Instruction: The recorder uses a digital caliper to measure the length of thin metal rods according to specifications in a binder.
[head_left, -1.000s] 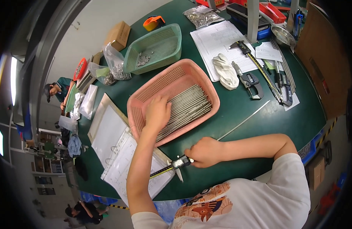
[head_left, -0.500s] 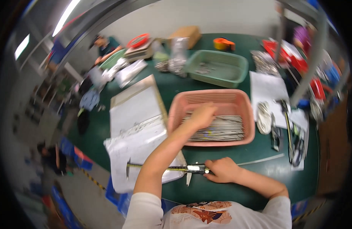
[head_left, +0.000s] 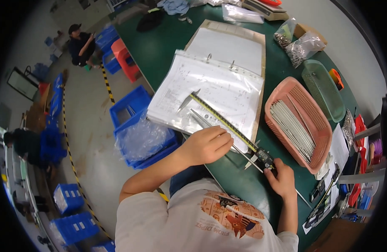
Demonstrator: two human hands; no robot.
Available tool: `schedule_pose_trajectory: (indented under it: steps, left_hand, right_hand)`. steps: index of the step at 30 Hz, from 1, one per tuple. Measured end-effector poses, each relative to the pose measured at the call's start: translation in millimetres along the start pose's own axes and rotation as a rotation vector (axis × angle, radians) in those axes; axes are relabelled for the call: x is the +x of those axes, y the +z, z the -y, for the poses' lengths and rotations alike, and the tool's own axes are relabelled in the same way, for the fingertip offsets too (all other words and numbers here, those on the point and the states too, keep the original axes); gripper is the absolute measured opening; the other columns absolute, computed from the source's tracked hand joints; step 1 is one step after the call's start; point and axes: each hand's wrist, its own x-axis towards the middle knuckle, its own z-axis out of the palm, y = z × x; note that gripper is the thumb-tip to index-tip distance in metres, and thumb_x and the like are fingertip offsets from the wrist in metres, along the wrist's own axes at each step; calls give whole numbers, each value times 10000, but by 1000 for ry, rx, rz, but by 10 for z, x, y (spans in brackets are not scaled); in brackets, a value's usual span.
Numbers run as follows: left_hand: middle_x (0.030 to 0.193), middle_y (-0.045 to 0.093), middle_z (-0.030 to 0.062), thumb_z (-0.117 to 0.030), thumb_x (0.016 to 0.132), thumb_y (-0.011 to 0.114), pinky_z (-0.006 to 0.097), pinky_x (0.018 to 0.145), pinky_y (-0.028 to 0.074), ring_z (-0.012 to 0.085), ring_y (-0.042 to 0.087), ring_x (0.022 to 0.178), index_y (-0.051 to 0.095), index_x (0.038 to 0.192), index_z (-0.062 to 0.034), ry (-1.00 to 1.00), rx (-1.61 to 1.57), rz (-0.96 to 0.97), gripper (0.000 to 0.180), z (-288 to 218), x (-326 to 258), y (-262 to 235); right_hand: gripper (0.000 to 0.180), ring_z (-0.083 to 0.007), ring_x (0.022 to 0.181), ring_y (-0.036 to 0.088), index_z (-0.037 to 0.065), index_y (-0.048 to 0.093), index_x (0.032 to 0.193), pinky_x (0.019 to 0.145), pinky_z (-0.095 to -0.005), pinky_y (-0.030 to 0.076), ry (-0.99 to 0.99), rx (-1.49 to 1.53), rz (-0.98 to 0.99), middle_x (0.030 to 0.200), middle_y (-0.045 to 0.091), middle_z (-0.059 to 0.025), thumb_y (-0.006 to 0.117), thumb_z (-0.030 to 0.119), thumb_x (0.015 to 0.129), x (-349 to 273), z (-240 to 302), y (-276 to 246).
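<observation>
My left hand [head_left: 208,145] is closed on a thin metal rod [head_left: 197,116], whose far end sticks out over the binder pages. Its fingers hide the middle of the rod. My right hand [head_left: 281,178] grips a digital caliper [head_left: 233,126] at its display end. The caliper's beam slants up and left, and its long jaw lies over the paper. Beyond my right hand another stretch of rod [head_left: 303,198] shows on the green table; whether it joins the held one I cannot tell. A pink basket [head_left: 281,90] with many similar rods [head_left: 292,130] stands to the right.
An open ring binder [head_left: 227,46] covers the table's middle. Behind the pink basket are a green basket [head_left: 313,69] and bags of small metal parts [head_left: 302,48]. Tools [head_left: 323,199] lie at the right. Blue bins [head_left: 130,105] stand on the floor to the left.
My left hand has come out of the pink basket with a rod and moved left, near the binder's edge. My right hand still holds the caliper. The view has turned toward the left.
</observation>
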Motion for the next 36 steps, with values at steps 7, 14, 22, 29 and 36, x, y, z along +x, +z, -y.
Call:
schedule_pose_trajectory:
  steps: [7, 14, 22, 29, 36]
  left_hand:
    - [816, 552, 50, -61, 612, 593, 251, 640, 498, 180, 557, 786, 595, 810, -4, -78, 46, 66, 206, 46, -373, 2]
    - [816, 553, 49, -59, 618, 594, 247, 630, 496, 178, 556, 775, 596, 809, 4, -81, 42, 71, 202, 59, -411, 26]
    - [821, 555, 50, -51, 621, 603, 251, 640, 498, 183, 556, 778, 602, 825, 11, -88, 29, 98, 213, 75, -408, 36]
    - [836, 591, 95, -37, 629, 608, 280, 647, 515, 222, 592, 768, 619, 848, 13, -106, 9, 99, 225, 73, -430, 54]
    - [858, 567, 53, -60, 629, 600, 257, 684, 506, 193, 566, 808, 615, 852, -4, -103, 54, 109, 231, 68, -474, 55]
  right_hand:
    - [269, -353, 555, 513, -3, 488, 849, 512, -395, 379, 4, -5, -15, 607, 501, -186, 625, 198, 733, -40, 12, 61]
    - [290, -360, 567, 543, 13, 498, 877, 522, -418, 405, 12, -55, 3, 622, 535, -176, 626, 237, 744, -61, -3, 59]
    - [299, -368, 582, 545, 7, 500, 890, 528, -421, 409, 13, -28, 3, 637, 543, -181, 627, 239, 749, -49, 10, 24]
    - [300, -366, 579, 544, 7, 506, 903, 530, -421, 409, -29, -40, -18, 633, 540, -180, 631, 235, 752, -58, -44, 49]
    - [292, -363, 568, 539, 4, 510, 898, 528, -419, 408, -30, -28, -15, 633, 538, -180, 632, 232, 761, -84, -21, 29]
